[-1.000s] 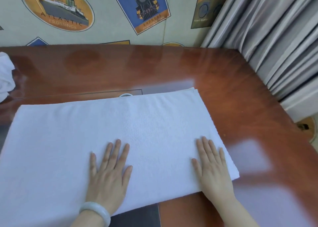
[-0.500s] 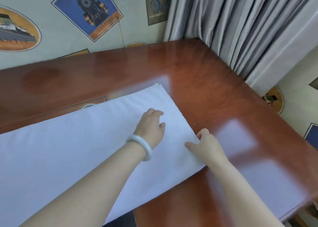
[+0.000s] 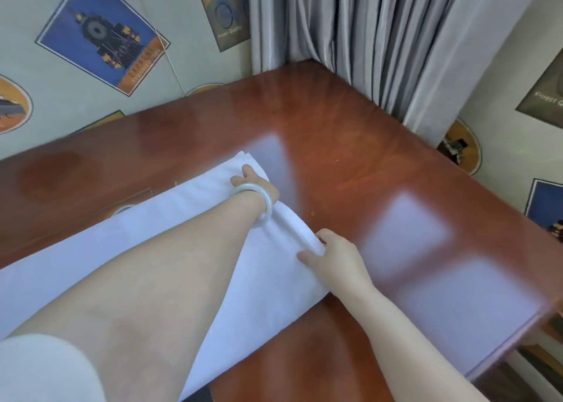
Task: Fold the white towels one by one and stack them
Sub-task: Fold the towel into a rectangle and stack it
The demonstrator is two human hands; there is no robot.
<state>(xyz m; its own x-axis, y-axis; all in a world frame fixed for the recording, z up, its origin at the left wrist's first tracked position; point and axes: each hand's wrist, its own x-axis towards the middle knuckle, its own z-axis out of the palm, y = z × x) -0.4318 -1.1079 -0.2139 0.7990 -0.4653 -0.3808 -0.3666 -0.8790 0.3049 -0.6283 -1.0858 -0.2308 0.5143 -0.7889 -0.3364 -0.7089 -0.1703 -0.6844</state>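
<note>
A white towel (image 3: 170,249), folded into a long band, lies across the glossy red-brown table (image 3: 350,157). Its right end is lifted slightly off the wood. My left hand (image 3: 254,185), with a pale bangle on the wrist, reaches across and grips the far right corner of the towel. My right hand (image 3: 332,255) pinches the near right corner, thumb on top of the edge. The left forearm covers much of the towel's middle.
Grey curtains (image 3: 380,35) hang past the table's far right corner. A wall with travel posters (image 3: 103,35) runs behind the table. The table's right edge (image 3: 518,340) drops off close to my right arm. Bare wood lies right of the towel.
Both hands left their flat rest on the towel and moved to its right end. They now hold its two right corners, and the edge has lifted. The view swung right.
</note>
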